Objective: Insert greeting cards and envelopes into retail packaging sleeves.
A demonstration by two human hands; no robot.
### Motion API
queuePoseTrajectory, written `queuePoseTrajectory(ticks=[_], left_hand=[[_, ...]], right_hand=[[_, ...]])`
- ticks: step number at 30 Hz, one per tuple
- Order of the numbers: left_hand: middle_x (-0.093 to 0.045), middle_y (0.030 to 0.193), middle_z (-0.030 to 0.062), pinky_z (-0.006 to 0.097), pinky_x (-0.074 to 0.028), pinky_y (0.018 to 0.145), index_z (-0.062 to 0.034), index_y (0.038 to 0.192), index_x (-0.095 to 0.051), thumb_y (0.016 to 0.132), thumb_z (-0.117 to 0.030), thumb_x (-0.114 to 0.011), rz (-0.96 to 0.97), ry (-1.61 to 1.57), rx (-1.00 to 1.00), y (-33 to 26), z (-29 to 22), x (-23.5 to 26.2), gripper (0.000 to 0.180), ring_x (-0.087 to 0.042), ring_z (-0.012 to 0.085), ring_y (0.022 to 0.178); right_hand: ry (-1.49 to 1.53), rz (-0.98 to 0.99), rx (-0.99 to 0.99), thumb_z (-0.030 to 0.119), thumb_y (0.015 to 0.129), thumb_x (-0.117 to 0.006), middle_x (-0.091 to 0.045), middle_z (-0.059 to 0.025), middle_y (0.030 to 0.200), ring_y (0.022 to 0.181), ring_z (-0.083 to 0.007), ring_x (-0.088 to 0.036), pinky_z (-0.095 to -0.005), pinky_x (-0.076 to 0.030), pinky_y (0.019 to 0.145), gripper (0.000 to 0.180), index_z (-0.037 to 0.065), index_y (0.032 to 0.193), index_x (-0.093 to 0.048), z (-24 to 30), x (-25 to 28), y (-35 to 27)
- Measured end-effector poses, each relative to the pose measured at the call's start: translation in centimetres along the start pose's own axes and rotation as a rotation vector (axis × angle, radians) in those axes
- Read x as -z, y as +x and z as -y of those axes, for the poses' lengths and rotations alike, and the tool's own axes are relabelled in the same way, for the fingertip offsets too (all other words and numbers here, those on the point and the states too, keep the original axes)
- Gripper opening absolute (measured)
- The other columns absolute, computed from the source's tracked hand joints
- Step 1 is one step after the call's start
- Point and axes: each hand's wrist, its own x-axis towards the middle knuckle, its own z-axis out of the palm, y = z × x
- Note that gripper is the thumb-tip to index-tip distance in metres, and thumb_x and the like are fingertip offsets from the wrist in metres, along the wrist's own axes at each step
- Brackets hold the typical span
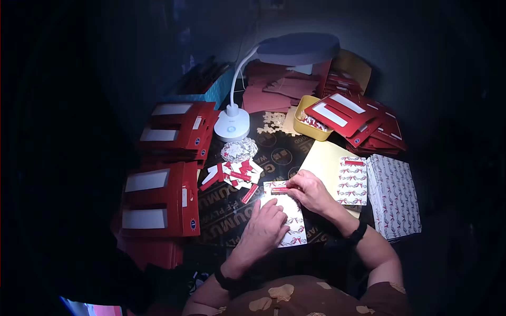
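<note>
A white card (294, 238) with a red and grey garland pattern lies in front of me on the dark table. My left hand (266, 227) rests on it, fingers lying loosely bent on the paper and holding nothing. At the card's upper edge, my right hand (311, 190) pinches the right end of a small red label strip (280, 190), which lies against the card. Another red strip (250, 194) sits just left of the card, beside a loose heap of red and white paper pieces (240, 174). Glare washes out part of the card under my fingers.
A white desk lamp (232, 124) stands behind the paper pieces. Red window-cut packages (176, 126) are stacked left, more (345, 113) right, by a yellow tub (311, 129). A finished-looking patterned card (352, 184) lies on cream sheets (322, 160), beside a patterned card stack (395, 195).
</note>
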Motion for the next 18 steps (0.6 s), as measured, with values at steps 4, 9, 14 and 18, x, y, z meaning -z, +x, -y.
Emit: queuePoseTrajectory(ticks=[4, 9, 14, 18], left_hand=[[-0.056, 0.113, 0.0110, 0.059, -0.032, 0.108, -0.0076, 0.099, -0.057, 0.083, -0.015, -0.070, -0.035, -0.022, 0.001, 0.08, 0.01, -0.04, 0.022, -0.049, 0.0343, 0.126], [-0.056, 0.112, 0.0110, 0.059, -0.033, 0.107, -0.0073, 0.099, -0.057, 0.083, -0.015, -0.071, -0.036, -0.022, -0.002, 0.05, 0.14, 0.02, 0.023, -0.049, 0.0342, 0.125], [-0.057, 0.111, 0.0112, 0.059, -0.033, 0.107, -0.0072, 0.099, -0.057, 0.083, -0.015, -0.071, -0.052, -0.028, -0.014, 0.07, 0.17, 0.00, 0.023, -0.049, 0.0344, 0.125], [-0.057, 0.112, 0.0113, 0.060, -0.033, 0.107, -0.0072, 0.099, -0.057, 0.083, -0.015, -0.071, -0.054, -0.037, -0.010, 0.02, 0.14, 0.06, 0.023, -0.050, 0.0345, 0.125]], right_hand=[[0.022, 0.012, -0.007, 0.008, 0.077, -0.073, -0.060, -0.0123, 0.081, 0.083, -0.0315, -0.059, -0.0402, -0.048, 0.077, 0.014, 0.001, 0.085, -0.065, 0.14, 0.12, 0.25], [0.019, 0.030, 0.010, 0.007, 0.076, -0.073, -0.060, -0.0120, 0.082, 0.084, -0.0313, -0.059, -0.0401, -0.049, 0.077, 0.013, 0.001, 0.085, -0.065, -0.02, -0.18, 0.26], [-0.013, 0.038, 0.005, 0.007, 0.076, -0.073, -0.060, -0.0115, 0.083, 0.086, -0.0309, -0.059, -0.0396, -0.049, 0.078, 0.012, 0.002, 0.085, -0.065, -0.01, -0.25, 0.21], [-0.030, 0.040, 0.013, 0.007, 0.076, -0.073, -0.060, -0.0113, 0.082, 0.085, -0.0307, -0.059, -0.0396, -0.049, 0.078, 0.013, 0.002, 0.085, -0.065, -0.05, -0.32, 0.22]])
